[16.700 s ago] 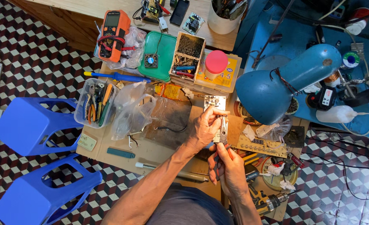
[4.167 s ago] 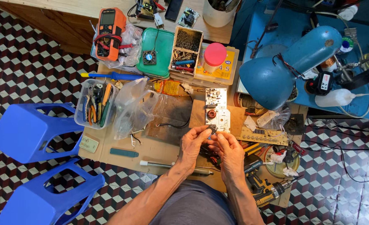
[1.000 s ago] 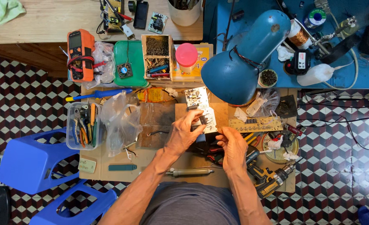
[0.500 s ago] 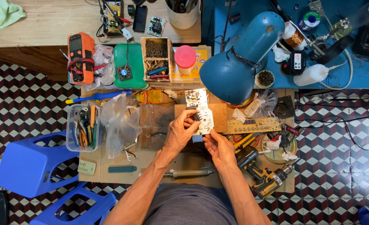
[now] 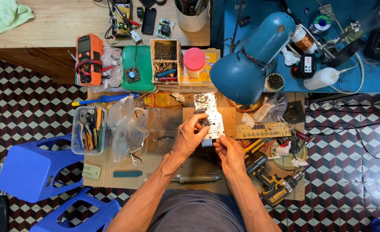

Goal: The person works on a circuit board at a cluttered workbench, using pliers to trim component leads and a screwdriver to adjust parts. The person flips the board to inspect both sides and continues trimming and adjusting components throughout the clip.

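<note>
Right now I see my left hand pinching the side of a white circuit board in the middle of the frame, fingers closed on it. My right hand sits just below, fingertips touching the board's bottom edge; I cannot tell if it grips. A blue lamp hangs above on the right. A yellow drill lies at the lower right.
</note>
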